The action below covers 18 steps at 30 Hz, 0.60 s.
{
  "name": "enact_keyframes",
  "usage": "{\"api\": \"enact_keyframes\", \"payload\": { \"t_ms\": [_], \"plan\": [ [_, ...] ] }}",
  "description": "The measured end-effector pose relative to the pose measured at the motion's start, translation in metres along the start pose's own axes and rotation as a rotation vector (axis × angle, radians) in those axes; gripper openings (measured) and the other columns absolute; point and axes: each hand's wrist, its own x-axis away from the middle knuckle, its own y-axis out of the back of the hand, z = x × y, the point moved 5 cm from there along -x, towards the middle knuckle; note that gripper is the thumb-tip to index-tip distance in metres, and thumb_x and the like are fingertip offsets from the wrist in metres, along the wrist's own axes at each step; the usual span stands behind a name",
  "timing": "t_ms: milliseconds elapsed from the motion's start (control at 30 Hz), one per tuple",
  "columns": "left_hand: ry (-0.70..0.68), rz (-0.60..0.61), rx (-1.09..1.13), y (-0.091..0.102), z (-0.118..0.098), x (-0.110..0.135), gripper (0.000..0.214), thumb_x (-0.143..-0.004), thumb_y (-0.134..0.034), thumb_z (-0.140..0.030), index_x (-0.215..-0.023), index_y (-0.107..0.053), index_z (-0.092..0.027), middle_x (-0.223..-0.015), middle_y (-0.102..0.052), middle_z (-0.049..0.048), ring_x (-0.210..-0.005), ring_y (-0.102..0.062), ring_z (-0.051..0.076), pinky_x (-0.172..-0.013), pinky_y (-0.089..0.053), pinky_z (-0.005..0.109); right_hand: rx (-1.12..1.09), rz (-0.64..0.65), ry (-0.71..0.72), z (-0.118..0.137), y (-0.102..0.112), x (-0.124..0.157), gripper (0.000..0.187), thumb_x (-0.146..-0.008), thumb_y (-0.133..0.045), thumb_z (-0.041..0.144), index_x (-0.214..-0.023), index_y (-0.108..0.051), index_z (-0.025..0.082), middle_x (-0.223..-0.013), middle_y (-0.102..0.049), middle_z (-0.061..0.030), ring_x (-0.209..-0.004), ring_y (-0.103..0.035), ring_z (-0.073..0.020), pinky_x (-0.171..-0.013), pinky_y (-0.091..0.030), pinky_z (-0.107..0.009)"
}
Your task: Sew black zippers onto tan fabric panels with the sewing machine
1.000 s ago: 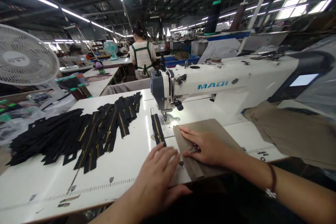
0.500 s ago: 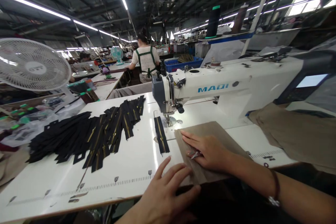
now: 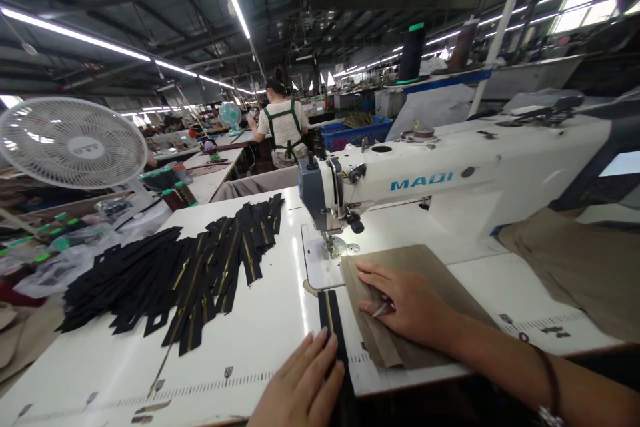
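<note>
A black zipper (image 3: pixel 329 305) with gold teeth lies on the white table in front of the sewing machine's needle plate. My left hand (image 3: pixel 305 380) is on it, fingers drawn together and pressed onto the tape, covering part of it. Its lower end runs down to the table's front edge. My right hand (image 3: pixel 410 310) lies on a folded piece of brown fabric (image 3: pixel 430 263), fingers stretched toward its left edge. Small metal thread snips (image 3: pixel 384 308) stick out from under that hand's fingers. The needle and presser foot (image 3: pixel 330 247) stand just beyond the fabric's corner.
The white sewing machine (image 3: pixel 465 180) spans the back right. Several black zippers (image 3: pixel 205 273) lie in a spread pile at left. More brown fabric (image 3: pixel 565 260) lies at far right. A fan (image 3: pixel 80 147) stands at left; a co-worker (image 3: pixel 285 123) stands beyond.
The zipper has slid from beside the needle plate toward the table's front edge. My left hand has come down onto it, its fingers closing together. My right hand stays on the fabric.
</note>
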Motion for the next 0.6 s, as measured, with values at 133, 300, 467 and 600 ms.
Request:
{"api": "enact_keyframes", "payload": {
  "t_ms": [133,300,467,600],
  "plan": [
    [0.007,-0.127,0.014,-0.005,0.000,0.007,0.037,-0.097,-0.033,-0.015,-0.133,-0.045,-0.014,-0.117,-0.065,0.0144,-0.107,-0.062,0.022,-0.088,-0.055,0.031,0.000,0.143,0.004,-0.002,0.002,0.000,0.046,-0.083,-0.053,0.029,-0.125,-0.057,0.011,-0.137,-0.047,-0.0144,-0.097,-0.064,-0.0309,-0.079,-0.056,-0.046],
    [0.191,-0.069,-0.078,-0.009,0.024,-0.014,0.033,-0.096,-0.034,-0.015,-0.120,-0.056,-0.016,-0.126,-0.058,0.0181,-0.119,-0.053,0.029,-0.091,-0.052,0.044,-0.023,0.225,0.015,-0.006,0.006,0.001,0.059,-0.080,-0.061,0.038,-0.133,-0.050,0.015,-0.140,-0.042,-0.0107,-0.111,-0.057,-0.0326,-0.090,-0.051,-0.048],
    [0.110,-0.011,-0.078,0.004,0.038,-0.038,0.028,-0.093,-0.040,-0.009,-0.111,-0.060,-0.014,-0.110,-0.068,0.0124,-0.099,-0.066,0.022,-0.084,-0.056,0.036,0.010,0.157,0.041,-0.006,0.007,0.001,0.057,-0.080,-0.062,0.043,-0.130,-0.054,0.018,-0.136,-0.047,-0.0098,-0.107,-0.059,-0.0332,-0.086,-0.052,-0.050],
    [0.198,-0.211,-0.077,0.020,0.051,-0.058,0.026,-0.095,-0.037,-0.014,-0.110,-0.059,-0.015,-0.102,-0.071,0.0109,-0.089,-0.069,0.020,-0.076,-0.059,0.034,0.016,0.134,0.082,-0.003,0.006,0.000,0.058,-0.079,-0.062,0.042,-0.130,-0.054,0.017,-0.134,-0.049,-0.0118,-0.104,-0.060,-0.0340,-0.084,-0.053,-0.050]
  ]
}}
